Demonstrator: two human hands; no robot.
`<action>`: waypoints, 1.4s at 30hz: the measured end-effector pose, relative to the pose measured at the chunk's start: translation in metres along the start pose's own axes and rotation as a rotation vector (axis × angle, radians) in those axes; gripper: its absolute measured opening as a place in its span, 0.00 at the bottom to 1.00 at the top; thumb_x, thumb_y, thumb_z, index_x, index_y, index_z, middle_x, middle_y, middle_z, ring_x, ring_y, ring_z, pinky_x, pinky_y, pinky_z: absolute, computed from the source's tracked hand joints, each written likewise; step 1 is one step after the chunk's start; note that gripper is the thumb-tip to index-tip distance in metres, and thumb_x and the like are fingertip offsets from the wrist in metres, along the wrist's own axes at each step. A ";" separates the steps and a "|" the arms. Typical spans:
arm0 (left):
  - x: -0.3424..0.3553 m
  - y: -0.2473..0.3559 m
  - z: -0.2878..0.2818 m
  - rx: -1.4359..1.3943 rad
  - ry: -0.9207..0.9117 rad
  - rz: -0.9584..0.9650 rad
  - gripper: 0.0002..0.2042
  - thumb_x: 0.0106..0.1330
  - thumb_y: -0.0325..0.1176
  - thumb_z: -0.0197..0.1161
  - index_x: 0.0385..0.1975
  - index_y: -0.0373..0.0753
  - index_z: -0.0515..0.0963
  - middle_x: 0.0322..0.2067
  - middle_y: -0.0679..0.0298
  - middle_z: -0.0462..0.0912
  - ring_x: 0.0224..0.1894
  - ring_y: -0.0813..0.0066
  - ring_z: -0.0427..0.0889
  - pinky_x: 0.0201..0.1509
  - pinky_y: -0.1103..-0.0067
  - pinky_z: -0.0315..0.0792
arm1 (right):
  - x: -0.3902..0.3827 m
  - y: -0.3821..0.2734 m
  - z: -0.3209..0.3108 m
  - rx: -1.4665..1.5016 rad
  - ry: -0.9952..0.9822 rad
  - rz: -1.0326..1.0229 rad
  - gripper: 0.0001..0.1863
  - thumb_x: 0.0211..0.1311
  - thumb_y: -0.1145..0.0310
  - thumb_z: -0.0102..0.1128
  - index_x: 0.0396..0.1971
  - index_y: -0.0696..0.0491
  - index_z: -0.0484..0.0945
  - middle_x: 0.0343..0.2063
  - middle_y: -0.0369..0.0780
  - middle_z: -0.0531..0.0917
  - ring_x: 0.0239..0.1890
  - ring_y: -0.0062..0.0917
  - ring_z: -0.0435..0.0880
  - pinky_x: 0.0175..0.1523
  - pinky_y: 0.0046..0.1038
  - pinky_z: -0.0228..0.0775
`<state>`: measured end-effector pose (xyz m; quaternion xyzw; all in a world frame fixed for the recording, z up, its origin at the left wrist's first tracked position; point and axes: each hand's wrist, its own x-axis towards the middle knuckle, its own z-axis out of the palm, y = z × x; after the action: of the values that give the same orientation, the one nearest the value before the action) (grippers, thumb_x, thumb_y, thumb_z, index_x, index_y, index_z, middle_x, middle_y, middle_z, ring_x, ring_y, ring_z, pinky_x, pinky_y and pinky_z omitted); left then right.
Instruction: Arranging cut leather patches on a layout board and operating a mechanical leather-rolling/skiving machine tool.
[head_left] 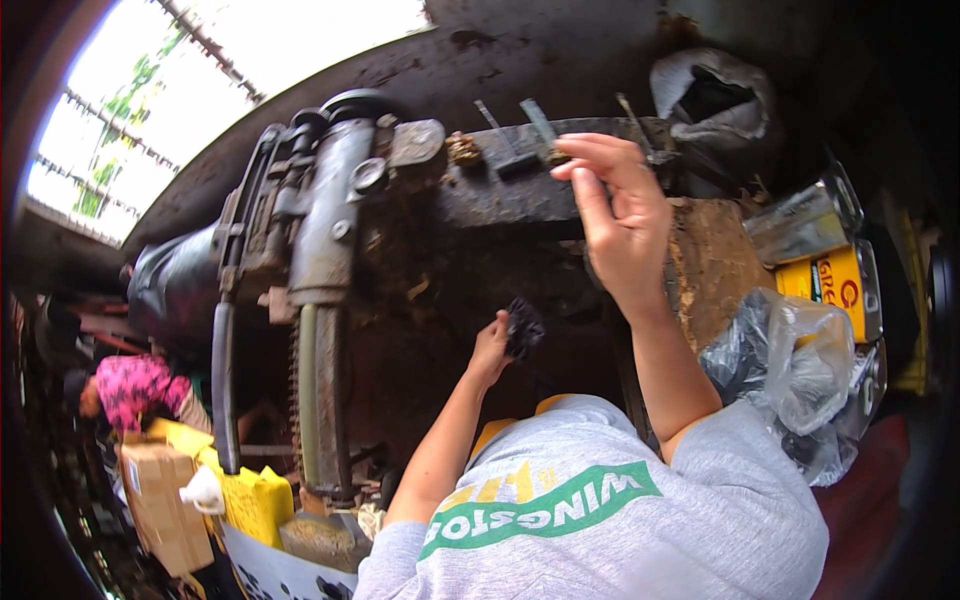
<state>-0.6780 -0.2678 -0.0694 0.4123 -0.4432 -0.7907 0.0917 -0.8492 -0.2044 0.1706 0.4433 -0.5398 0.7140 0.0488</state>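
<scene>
My left hand (490, 348) is closed around a crumpled black cloth-like bundle (524, 328), low in front of my shirt. My right hand (628, 215) is raised over the front edge of a dark metal bench (475, 200). Its thumb and fingers come together in a pinch, and whatever is between the tips is too small to make out. Right behind those fingertips a flat grey metal strip (537, 118) slants up. Beside it lies a black block with a thin rod (515, 163), then a brown rusty lump (463, 150).
A large grey machine with a cylindrical body (330, 210) and long lever (225, 380) stands at left. Plastic bags (810, 360), a yellow tin (825, 290) and a grey sack (715, 95) are at right. Far left, a person in pink (135, 390) bends near a cardboard box (165, 500).
</scene>
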 end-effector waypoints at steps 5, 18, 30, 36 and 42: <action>0.048 0.080 0.119 0.237 -0.507 0.307 0.22 0.69 0.44 0.53 0.57 0.38 0.69 0.43 0.71 0.77 0.43 0.84 0.74 0.48 0.83 0.69 | 0.001 0.013 -0.097 -0.178 0.234 0.076 0.12 0.60 0.84 0.49 0.40 0.60 0.77 0.41 0.40 0.77 0.36 0.19 0.79 0.46 0.20 0.70; 0.089 0.110 0.257 -0.264 -1.002 -0.120 0.40 0.55 0.70 0.40 0.61 0.45 0.63 0.57 0.65 0.70 0.58 0.70 0.70 0.62 0.69 0.64 | -0.054 0.059 -0.166 -0.489 0.277 0.331 0.65 0.31 0.57 0.81 0.66 0.56 0.42 0.58 0.56 0.61 0.61 0.44 0.62 0.65 0.42 0.53; 0.091 0.096 0.238 -0.062 -0.875 0.004 0.34 0.59 0.61 0.53 0.58 0.42 0.61 0.54 0.64 0.70 0.55 0.72 0.71 0.59 0.69 0.65 | -0.045 0.077 -0.158 -0.375 0.237 0.480 0.58 0.34 0.69 0.77 0.66 0.52 0.47 0.51 0.50 0.69 0.49 0.33 0.75 0.54 0.34 0.69; 0.095 0.107 0.222 0.078 -1.036 0.009 0.38 0.56 0.62 0.57 0.60 0.42 0.59 0.54 0.66 0.70 0.55 0.73 0.70 0.60 0.68 0.63 | -0.049 0.071 -0.170 -0.326 0.274 0.590 0.53 0.34 0.75 0.74 0.64 0.52 0.52 0.43 0.46 0.75 0.41 0.27 0.78 0.43 0.27 0.72; 0.102 0.109 0.185 -0.034 -0.869 -0.160 0.41 0.55 0.63 0.56 0.63 0.41 0.56 0.52 0.61 0.71 0.55 0.67 0.71 0.62 0.68 0.63 | -0.039 0.090 -0.198 -0.787 0.487 0.452 0.47 0.35 0.70 0.75 0.60 0.55 0.60 0.41 0.49 0.77 0.40 0.34 0.78 0.46 0.33 0.71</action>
<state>-0.9034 -0.2684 0.0063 0.0733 -0.3942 -0.9023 -0.1580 -0.9900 -0.0650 0.0737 0.0844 -0.8227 0.5322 0.1809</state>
